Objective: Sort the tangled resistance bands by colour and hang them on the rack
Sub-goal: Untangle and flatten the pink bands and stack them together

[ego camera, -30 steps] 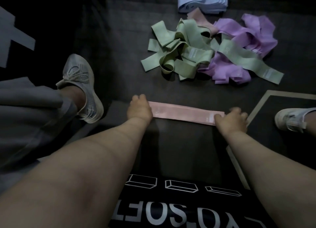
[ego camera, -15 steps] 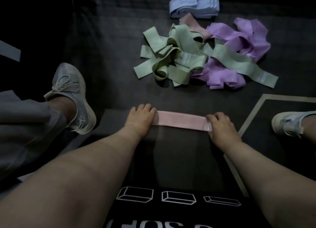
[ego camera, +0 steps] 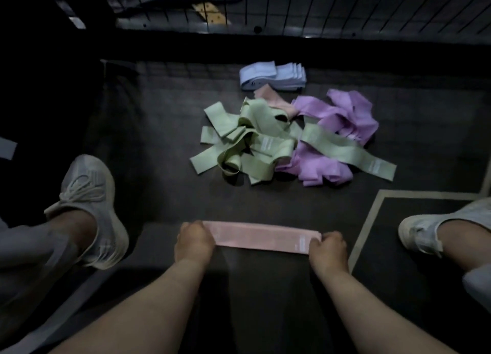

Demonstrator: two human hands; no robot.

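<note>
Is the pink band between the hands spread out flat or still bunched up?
Spread flat. The pink band lies straight on the dark floor, the left hand at one end and the right hand at the other.

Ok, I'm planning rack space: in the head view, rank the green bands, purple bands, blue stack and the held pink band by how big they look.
1. Green bands, the widest spread.
2. Purple bands, slightly less.
3 and 4. Pink band and blue stack: unsure, since the pink one lies nearer the camera, between the left hand and right hand.
</note>
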